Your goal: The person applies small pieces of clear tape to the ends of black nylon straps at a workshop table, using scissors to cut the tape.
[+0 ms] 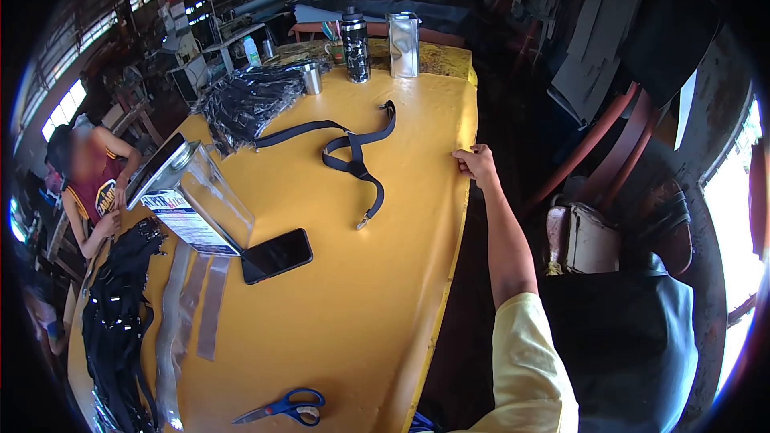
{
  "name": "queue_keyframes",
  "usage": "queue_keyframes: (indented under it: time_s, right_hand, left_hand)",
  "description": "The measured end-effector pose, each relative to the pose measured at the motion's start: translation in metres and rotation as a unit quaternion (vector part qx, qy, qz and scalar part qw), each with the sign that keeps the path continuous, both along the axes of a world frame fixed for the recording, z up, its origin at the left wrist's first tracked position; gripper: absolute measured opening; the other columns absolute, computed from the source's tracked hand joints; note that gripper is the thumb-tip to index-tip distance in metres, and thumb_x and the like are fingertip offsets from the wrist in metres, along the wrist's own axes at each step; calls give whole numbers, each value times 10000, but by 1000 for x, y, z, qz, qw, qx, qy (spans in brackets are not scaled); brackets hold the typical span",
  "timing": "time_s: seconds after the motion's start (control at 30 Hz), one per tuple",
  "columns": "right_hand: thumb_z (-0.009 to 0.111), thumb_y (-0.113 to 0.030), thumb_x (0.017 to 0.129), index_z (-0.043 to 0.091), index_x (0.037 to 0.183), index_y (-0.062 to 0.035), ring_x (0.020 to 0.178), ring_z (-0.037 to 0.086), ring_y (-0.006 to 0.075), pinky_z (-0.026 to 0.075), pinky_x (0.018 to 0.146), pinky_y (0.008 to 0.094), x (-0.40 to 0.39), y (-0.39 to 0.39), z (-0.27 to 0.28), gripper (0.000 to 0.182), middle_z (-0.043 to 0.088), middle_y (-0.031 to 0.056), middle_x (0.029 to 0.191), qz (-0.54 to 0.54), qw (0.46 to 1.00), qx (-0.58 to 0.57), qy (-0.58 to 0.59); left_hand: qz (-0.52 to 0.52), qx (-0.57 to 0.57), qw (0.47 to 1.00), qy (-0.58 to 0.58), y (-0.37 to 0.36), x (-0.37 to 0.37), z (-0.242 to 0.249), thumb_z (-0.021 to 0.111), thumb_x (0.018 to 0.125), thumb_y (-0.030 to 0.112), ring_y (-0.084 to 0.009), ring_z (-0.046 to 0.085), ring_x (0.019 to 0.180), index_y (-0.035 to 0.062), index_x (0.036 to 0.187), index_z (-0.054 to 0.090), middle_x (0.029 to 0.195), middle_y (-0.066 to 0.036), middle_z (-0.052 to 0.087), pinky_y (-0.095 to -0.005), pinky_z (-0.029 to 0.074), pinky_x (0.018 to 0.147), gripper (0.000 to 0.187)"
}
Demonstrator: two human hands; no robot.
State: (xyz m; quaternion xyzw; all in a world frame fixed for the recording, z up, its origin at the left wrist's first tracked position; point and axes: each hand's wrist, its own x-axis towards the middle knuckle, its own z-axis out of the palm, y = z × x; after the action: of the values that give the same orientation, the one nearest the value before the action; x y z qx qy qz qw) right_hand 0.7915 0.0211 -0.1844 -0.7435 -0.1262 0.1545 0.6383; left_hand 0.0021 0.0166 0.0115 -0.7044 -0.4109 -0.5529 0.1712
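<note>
My right hand [477, 163] reaches out to the right edge of the yellow-covered table [385, 265]. Its fingers are curled closed at that edge; what they hold, if anything, I cannot make out. My left hand is out of view. Left of the right hand lies a black elastic suspender strap [353, 166] with metal clips, branching and loosely curved. A black smartphone [277, 256] lies against a large tin can [208, 192] tipped on its side. Scissors [289, 406] with blue handles rest near the front of the table.
Black straps in plastic [253, 104], a metal cup [312, 78], a dark bottle [354, 44] and a dented tin [404, 45] stand or lie at the back. More black straps [119, 325] and clear strips [211, 309] lie left. Another person [100, 168] is beyond the left edge.
</note>
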Motion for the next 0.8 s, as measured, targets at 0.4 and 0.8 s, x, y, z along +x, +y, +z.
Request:
queue_keyframes:
  time_s: [0.4, 0.8]
  right_hand:
    - [861, -297, 764, 536, 1056, -18, 545, 522, 109, 419, 459, 280, 0, 5, -46, 518, 593, 28, 748, -93, 995, 38, 28]
    - [750, -312, 875, 588, 948, -19, 634, 519, 118, 453, 616, 278, -29, -14, -9, 343, 570, 15, 745, -261, 947, 181, -51]
  left_hand:
    - [51, -18, 998, -32, -9, -9, -2, 779, 810, 35, -327, 555, 1193, 176, 1564, -52, 1405, -210, 465, -477, 573, 927, 1130]
    - [24, -5, 995, -100, 15, -104, -30, 681, 871, 6, -191, 545, 929, 210, 1558, 49, 1509, -182, 393, -310, 556, 722, 956]
